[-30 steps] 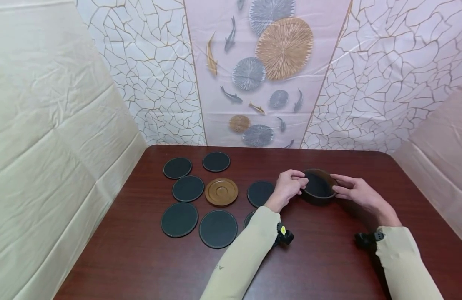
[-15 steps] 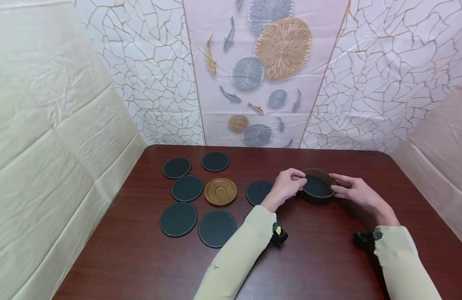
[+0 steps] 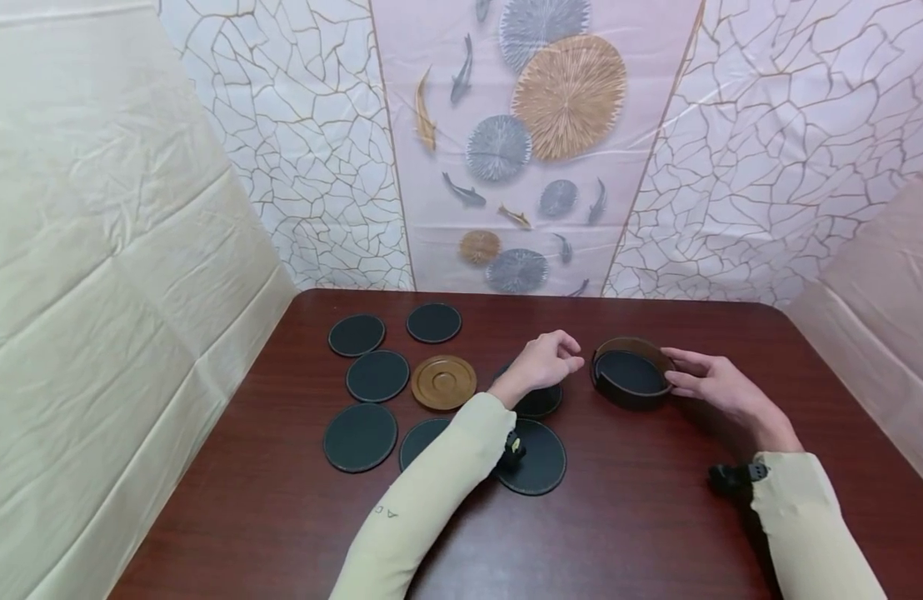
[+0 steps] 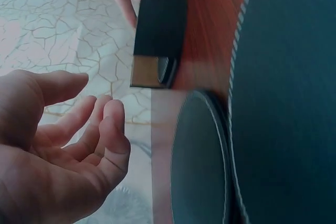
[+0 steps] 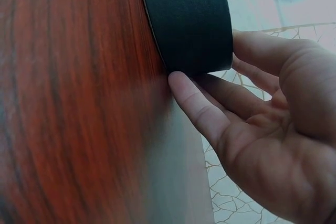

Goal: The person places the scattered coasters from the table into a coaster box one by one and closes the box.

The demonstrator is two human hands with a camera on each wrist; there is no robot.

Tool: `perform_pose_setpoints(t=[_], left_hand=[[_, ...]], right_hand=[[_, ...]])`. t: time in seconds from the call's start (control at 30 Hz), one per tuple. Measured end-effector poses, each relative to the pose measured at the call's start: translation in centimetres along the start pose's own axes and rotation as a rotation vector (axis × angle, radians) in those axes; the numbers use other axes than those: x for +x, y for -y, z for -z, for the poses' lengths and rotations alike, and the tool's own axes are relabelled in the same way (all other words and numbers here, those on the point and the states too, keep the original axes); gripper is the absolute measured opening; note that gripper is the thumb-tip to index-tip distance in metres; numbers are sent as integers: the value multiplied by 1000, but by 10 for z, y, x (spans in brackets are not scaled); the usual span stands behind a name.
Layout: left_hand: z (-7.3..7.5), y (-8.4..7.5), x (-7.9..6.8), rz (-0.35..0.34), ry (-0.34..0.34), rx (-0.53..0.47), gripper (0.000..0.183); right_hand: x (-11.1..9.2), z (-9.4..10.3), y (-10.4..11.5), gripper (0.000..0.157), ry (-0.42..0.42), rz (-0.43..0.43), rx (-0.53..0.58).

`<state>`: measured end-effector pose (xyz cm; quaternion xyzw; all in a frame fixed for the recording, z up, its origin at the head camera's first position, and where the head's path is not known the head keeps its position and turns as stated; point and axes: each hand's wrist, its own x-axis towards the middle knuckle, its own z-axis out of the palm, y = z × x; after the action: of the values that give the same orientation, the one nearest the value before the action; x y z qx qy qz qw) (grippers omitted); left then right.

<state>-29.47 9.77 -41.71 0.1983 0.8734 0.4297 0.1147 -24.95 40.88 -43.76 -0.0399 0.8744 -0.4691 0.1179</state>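
1. While the right hand (image 3: 712,387) held the round holder (image 3: 630,400) by its right side in the head view, the left hand (image 3: 544,360) hung just left of the holder, apart from it. The holder sat upright on the desk (image 3: 626,533), an inner disc (image 3: 628,371) lying flat inside it. Being round, it had no long axis; what mattered was the gap in its wall, which faced left, towards the left hand. The right hand was the nearer, touching it. Farther left of the holder lay a brown dish (image 3: 443,383) and several black discs (image 3: 378,375).

2. Seen from the left wrist, the left hand had its fingers loosely bent, thumb a little apart, nothing between them. The holder stood beyond the fingertips, the inner disc's edge showing at the gap.

3. Seen from the right wrist, the right hand had its thumb at the holder's rim and one fingertip low on the wall, beside the desk. I could not tell how firmly it gripped.
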Motion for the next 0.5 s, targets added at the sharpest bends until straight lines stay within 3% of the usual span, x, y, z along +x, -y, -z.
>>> perform_pose_setpoints(t=[0.3,0.5], left_hand=[[19,13,-8,-8,51,166,31],[35,28,-9,-39,28,364,30]], right_hand=[[-4,2,-1,71,-3,8,2],[0,1,0,71,8,13,11]])
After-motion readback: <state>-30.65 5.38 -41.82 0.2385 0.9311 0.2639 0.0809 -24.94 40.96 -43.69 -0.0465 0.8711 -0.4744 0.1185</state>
